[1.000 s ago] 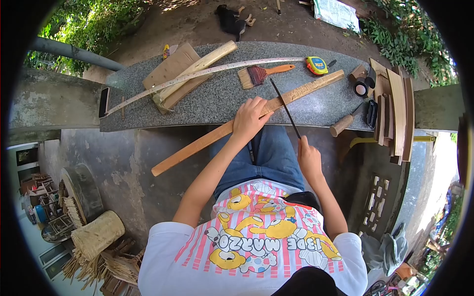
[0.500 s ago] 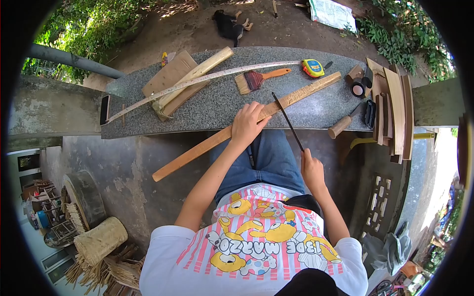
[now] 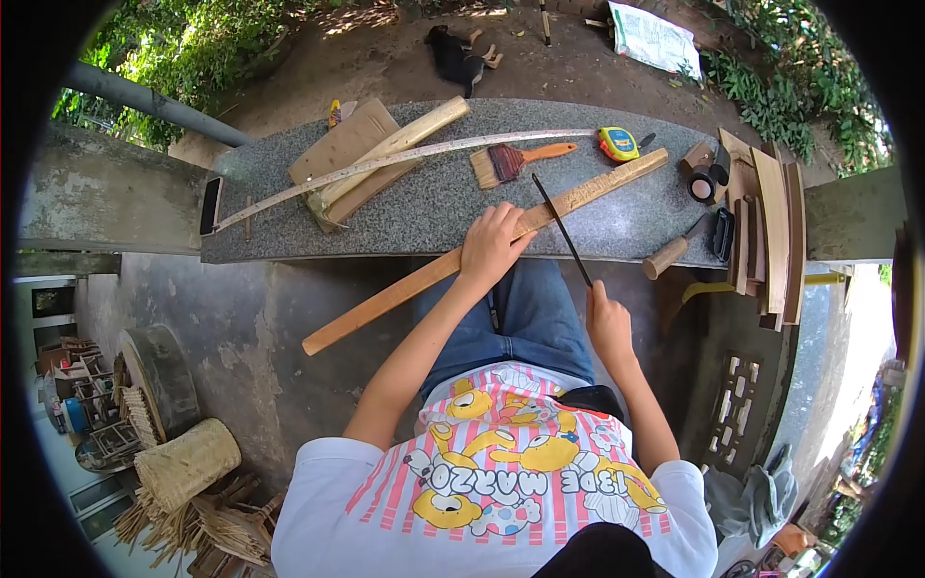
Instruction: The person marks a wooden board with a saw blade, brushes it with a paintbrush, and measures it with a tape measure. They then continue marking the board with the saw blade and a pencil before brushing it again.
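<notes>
A long wooden strip (image 3: 400,293) lies slantwise over the near edge of the granite table, its lower left end sticking out past the edge. My left hand (image 3: 492,243) is closed over the strip's middle, fingers on top. In my right hand (image 3: 608,321), closed round its handle end, is a thin dark file (image 3: 567,232). The file crosses the strip just right of my left hand, with its tip pointing away from me. Beyond the strip lies a paintbrush (image 3: 520,160) with an orange handle. A yellow tape measure (image 3: 618,144) has its tape drawn out leftward.
Cardboard (image 3: 344,144) and a pale wood stick (image 3: 395,154) lie on the table's left, near a phone (image 3: 211,205). At the right are a wooden-handled tool (image 3: 667,258), a dark roundish tool (image 3: 701,186) and stacked boards (image 3: 772,226). A dog (image 3: 455,60) lies on the ground beyond.
The file has slid slightly forward across the strip with my right hand. My left hand keeps its place on the wood. The whole view has shifted a little.
</notes>
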`<state>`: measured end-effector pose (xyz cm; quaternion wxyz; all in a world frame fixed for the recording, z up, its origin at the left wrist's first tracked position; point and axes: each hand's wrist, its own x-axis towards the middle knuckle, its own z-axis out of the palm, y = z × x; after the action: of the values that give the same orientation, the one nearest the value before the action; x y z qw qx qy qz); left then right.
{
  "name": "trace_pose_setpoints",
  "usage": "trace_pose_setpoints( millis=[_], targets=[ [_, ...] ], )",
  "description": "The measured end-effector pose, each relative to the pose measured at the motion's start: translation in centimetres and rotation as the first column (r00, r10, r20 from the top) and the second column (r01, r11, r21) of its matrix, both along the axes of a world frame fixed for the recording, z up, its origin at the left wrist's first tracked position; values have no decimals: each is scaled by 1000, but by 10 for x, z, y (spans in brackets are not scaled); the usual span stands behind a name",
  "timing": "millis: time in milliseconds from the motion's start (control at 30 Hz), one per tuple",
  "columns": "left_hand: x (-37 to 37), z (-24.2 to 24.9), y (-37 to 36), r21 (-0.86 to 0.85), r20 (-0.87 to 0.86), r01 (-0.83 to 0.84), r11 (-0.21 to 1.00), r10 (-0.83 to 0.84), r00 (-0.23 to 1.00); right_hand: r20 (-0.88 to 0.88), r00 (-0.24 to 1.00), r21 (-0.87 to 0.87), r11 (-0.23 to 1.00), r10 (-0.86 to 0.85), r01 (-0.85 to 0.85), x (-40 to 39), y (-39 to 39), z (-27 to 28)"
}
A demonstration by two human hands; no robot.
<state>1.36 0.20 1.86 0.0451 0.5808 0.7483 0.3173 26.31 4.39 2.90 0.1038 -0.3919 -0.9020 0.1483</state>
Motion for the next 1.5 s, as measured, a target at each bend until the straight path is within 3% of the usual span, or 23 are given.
trace_pose_setpoints(
  millis=[133, 500, 1000, 1267, 1500],
  targets=[
    [0, -2, 1, 13, -7, 22, 1000, -22, 1000, 9, 1000, -17, 1000, -9, 9, 12, -6, 2],
    [1, -2, 1, 28, -8, 6, 1000, -5, 1000, -71, 997, 22, 1000, 1, 1, -48, 22, -1],
    [1, -2, -1, 19, -27, 2, 1000, -2, 1000, -48, 999, -56, 998, -15, 12, 5, -10, -5],
    [2, -3, 0, 28, -46, 5, 1000, -4, 999, -79, 997, 22, 1000, -4, 6, -57, 26, -20],
    [2, -2, 0, 10, -41, -2, 1000, 2, 999, -54, 999, -19, 1000, 0, -1, -5, 1, -12]
  ],
)
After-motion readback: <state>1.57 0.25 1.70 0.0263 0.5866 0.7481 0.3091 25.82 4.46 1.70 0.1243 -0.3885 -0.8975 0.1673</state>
